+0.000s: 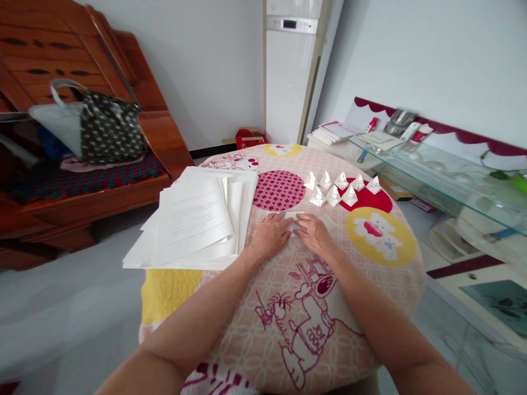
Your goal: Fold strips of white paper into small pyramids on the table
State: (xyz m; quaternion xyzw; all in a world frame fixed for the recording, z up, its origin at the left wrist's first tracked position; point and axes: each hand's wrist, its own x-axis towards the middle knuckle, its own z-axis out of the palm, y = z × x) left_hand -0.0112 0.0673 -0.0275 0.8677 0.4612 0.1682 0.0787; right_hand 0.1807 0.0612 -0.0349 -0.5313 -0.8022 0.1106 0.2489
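Both of my hands meet over a small piece of white paper [294, 214] that lies on the table in front of me. My left hand [272, 236] has its curled fingers on the paper's left part. From the other side, my right hand [312, 231] holds the right part with bent fingers. Most of the paper is hidden under the fingers, so its folds cannot be made out. Beyond my right hand stand several small folded white paper shapes [341, 181] with pointed tops, in two rough rows. Left of my left hand lies a pile of white paper sheets [197, 219], some printed.
A patterned cloth [263, 318] covers the round table. Close by on the right is a glass-topped stand [453, 181] with pots and papers on it. A wooden bench [156, 137] with a dark patterned bag [111, 129] stands left. A white air conditioner [288, 82] stands behind.
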